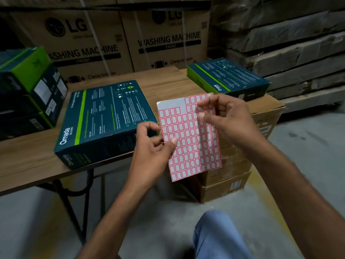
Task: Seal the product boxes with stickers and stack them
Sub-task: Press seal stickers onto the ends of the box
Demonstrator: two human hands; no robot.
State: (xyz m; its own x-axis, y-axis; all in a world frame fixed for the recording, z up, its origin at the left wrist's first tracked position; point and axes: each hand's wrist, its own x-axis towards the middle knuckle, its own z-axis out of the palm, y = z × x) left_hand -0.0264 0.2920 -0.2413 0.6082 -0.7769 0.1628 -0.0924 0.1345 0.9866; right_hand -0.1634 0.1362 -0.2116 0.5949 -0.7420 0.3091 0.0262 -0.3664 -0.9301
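Head view

- A wooden table (28, 161) was noted across the left and middle, its front edge running towards the person, with open grey floor (149, 212) below and in front of it.
- Stacked brown cartons (233, 165) were found just beside the table's right end, narrowing the room on that side; a knee in blue jeans (214, 236) was seen at the bottom.
- The sticker sheet (188, 139) was held in the air in front of the table's edge, tilted, between the two hands.
- The left hand (155, 144) was seen pinching the sheet's left edge between thumb and curled fingers.
- The right hand (224, 116) was curled over the sheet's upper right part, fingertips pressed on the sticker rows; whether a single sticker was gripped could not be told.
- The sheet was recorded as a grid of small white rectangles with red borders; a bare grey patch was seen at its upper left corner.
- A flat dark teal product box (104, 118) with a green stripe lay on the table close to the front edge, just left of the hands, marked "Omada".
- A second box (229, 77) of the same kind lay at the far right; what bore it could not be told.
- A stack of similar boxes (28, 86) stood at the table's left end.
- Large cartons (93, 43) behind were marked "LG", "WASHING MACHINE", "FRONT" and "Clamp bottom".
- Wrapped flat packs (280, 43) were piled at the right rear.
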